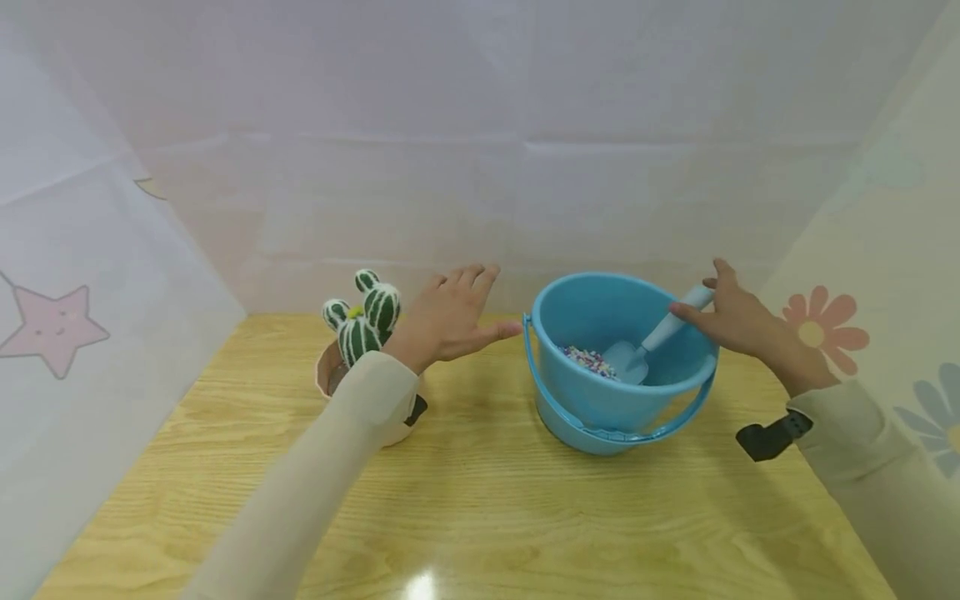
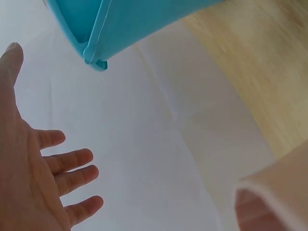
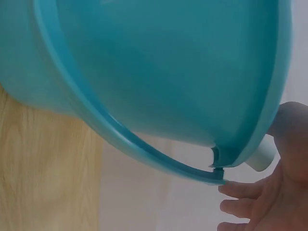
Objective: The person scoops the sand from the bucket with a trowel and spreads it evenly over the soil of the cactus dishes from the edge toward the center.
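Note:
A blue bucket [image 1: 592, 408] with its carrying handle down stands on the table and holds small multicoloured pellets [image 1: 587, 360]. In it leans a light blue scoop [image 1: 660, 333], its blade in the pellets and its grip over the right rim. My right hand [image 1: 738, 321] is at the end of that grip [image 3: 262, 155], thumb on one side and fingers on the other, not curled round it. My left hand [image 1: 457, 317], fingers straight and thumb apart, hovers between the bucket and a knitted cactus [image 1: 360, 337] in a pale pot [image 2: 276, 192]. The left forearm partly hides the pot.
The wooden table [image 1: 480, 500] carries the bucket at right and the cactus pot at left. A pale cloth [image 1: 390, 167] hangs behind and along both sides, with a pink star [image 1: 56, 329] at left and flowers [image 1: 825, 329] at right.

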{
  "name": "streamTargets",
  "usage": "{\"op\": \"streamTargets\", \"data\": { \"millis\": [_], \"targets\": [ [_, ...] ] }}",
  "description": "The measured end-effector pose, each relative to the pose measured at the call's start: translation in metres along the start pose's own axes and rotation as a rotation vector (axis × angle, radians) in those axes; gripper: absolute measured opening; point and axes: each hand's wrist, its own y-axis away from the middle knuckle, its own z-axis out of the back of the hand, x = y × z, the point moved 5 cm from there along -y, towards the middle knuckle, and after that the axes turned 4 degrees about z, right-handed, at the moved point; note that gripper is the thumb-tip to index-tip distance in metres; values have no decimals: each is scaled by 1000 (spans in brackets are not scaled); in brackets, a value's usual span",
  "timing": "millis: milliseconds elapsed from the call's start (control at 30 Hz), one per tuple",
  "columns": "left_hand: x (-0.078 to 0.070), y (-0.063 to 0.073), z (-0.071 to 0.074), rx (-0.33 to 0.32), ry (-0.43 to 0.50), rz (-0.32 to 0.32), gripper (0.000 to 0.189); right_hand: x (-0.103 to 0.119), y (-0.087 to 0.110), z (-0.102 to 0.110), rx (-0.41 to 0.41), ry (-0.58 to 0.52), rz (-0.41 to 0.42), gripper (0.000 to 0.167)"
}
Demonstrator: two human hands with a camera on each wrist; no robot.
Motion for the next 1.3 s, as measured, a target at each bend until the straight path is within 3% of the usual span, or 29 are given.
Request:
{"op": "streamTargets", "data": {
  "millis": [367, 567, 967, 1300],
  "targets": [
    [-9, -4, -32, 7, 111, 4, 91, -7, 2, -12, -61, -115, -61, 86],
    [-15, -7, -46, 18, 157, 1, 89, -8, 3, -18, -126, -259, -70, 73],
    [-23, -6, -53, 24, 215, -26, 84, 21, 11, -16, -300, -246, -15, 59],
    [-31, -6, -54, 5, 294, -67, 79, 32, 21, -15, -365, -283, 47, 47]
  ]
}}
